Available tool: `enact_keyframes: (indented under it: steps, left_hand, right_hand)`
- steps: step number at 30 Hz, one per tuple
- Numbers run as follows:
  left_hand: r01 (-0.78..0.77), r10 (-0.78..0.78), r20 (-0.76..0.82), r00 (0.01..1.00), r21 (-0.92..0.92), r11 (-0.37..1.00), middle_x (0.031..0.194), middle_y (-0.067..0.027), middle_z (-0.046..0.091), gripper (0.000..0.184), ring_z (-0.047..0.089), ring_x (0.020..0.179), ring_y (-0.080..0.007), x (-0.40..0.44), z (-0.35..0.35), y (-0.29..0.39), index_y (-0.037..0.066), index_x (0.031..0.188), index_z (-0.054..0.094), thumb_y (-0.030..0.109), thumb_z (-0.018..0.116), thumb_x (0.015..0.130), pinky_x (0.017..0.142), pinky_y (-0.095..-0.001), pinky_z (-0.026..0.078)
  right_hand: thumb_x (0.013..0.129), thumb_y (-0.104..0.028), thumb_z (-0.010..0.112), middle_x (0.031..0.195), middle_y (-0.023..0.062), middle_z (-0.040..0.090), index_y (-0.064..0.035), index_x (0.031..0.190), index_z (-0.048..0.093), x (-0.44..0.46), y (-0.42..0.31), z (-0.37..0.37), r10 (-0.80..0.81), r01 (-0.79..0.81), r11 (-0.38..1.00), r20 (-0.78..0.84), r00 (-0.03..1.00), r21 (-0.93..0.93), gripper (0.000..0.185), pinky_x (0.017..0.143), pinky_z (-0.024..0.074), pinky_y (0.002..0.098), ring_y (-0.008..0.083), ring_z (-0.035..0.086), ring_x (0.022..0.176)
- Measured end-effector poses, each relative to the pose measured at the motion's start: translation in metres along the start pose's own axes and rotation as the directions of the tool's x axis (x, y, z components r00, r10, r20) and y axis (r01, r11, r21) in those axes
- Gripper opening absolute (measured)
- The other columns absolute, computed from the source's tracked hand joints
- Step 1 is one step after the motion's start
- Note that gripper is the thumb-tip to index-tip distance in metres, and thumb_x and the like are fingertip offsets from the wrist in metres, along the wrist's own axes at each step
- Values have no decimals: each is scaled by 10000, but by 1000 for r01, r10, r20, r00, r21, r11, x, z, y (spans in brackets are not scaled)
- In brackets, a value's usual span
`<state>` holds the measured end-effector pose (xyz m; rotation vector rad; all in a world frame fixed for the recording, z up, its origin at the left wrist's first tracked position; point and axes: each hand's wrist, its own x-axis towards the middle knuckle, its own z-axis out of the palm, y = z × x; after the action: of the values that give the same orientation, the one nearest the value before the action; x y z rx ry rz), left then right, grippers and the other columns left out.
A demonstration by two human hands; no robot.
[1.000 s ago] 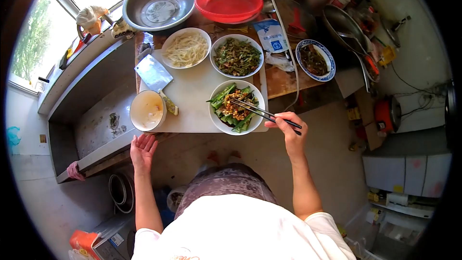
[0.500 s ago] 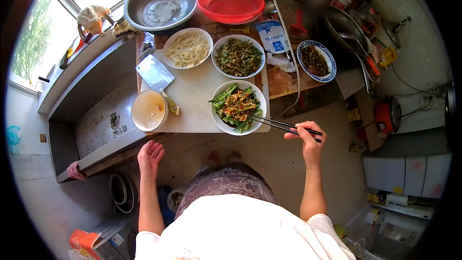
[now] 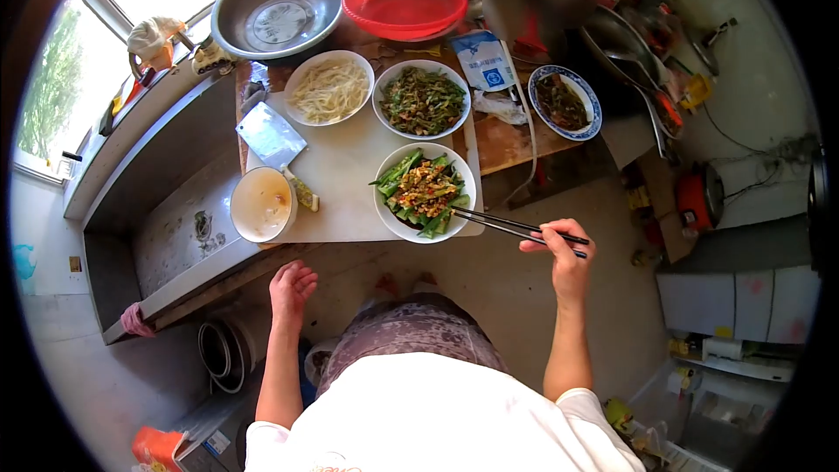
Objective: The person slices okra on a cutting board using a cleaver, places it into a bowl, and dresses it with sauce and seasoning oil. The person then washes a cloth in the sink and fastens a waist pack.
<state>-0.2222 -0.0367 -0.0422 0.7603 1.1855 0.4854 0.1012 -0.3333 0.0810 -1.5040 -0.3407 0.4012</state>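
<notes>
My right hand [image 3: 568, 264] grips a pair of black chopsticks [image 3: 502, 224]. Their tips reach over the right rim of a white bowl [image 3: 382, 215] and touch the food there. Inside lie cut green vegetables [image 3: 404, 177] with a chopped, reddish-orange topping [image 3: 433, 189] heaped on them. My left hand [image 3: 293, 291] hovers below the table's front edge, holding nothing, its fingers loosely bent and apart. Nearest to it is a cream bowl [image 3: 264, 204] with some residue inside. A cleaver [image 3: 269, 135] lies behind that bowl, its handle beside the rim, on a white cutting board [image 3: 341, 201].
Farther back are a bowl of pale shreds [image 3: 329, 92], a bowl of cooked greens [image 3: 421, 101], a steel basin [image 3: 280, 13] and a red basin [image 3: 405, 4]. A blue-rimmed plate [image 3: 565, 103] and a wok [image 3: 620, 44] stand right. A sink [image 3: 175, 201] runs along the left.
My left hand has moved slightly right and its fingers have curled a little. The chopsticks remain in my right hand, tips at the bowl. The whole view has shifted slightly.
</notes>
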Motion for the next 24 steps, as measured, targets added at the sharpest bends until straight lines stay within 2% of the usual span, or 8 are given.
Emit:
enact_keyframes:
  steps: [4,11,14,19,22,23,24]
  left_hand:
    - [7,-7,4,1000,16,1000,906,-118,640,330,656,789,-215,-4,10,3,-13,1146,554,195,589,892,676,-316,531]
    - [4,-4,40,999,19,1000,920,-125,646,343,657,789,-214,-1,9,2,-17,1148,551,202,600,889,681,-316,524]
    - [8,-9,50,999,25,1000,921,-124,646,344,657,789,-213,-1,13,2,-17,1147,551,198,608,885,682,-316,523]
    - [15,-17,42,999,43,999,893,-117,643,329,656,763,-210,-3,20,4,-15,1133,563,185,611,877,660,-306,522]
    - [10,-16,43,999,129,992,854,-100,629,294,643,709,-196,0,19,0,-15,1092,578,177,615,872,630,-288,523]
    - [1,0,-7,1000,159,987,756,-51,598,194,581,599,-140,1,24,-2,11,993,607,158,622,867,547,-245,473]
    - [-29,23,33,999,197,980,727,-35,580,164,551,573,-122,0,28,-2,23,965,610,153,625,867,526,-237,445]
  right_hand:
    - [888,-63,604,754,124,651,37,860,605,1,9,7,-6,7,999,32,999,-35,104,640,560,316,245,689,639]
    - [905,-81,589,766,140,651,40,875,591,-2,2,4,-38,37,999,-68,997,-13,124,621,581,335,240,687,634]
    - [917,-103,608,775,128,669,30,870,595,-2,4,13,-12,9,999,-80,997,-39,142,638,568,309,210,695,662]
    - [926,-117,607,765,126,665,26,862,593,-9,4,13,-25,27,999,-121,992,17,157,634,566,307,214,695,661]
    - [929,-123,605,742,109,657,21,859,593,-12,-10,12,-53,49,998,-100,994,-39,160,619,559,296,217,696,666]
    - [923,-115,603,748,108,644,18,850,587,-12,-14,11,-83,82,996,-122,989,-21,153,606,564,312,224,684,630]
    - [917,-107,601,753,107,631,16,840,581,-12,-17,10,-108,109,994,-142,984,-1,147,594,569,327,231,672,593]
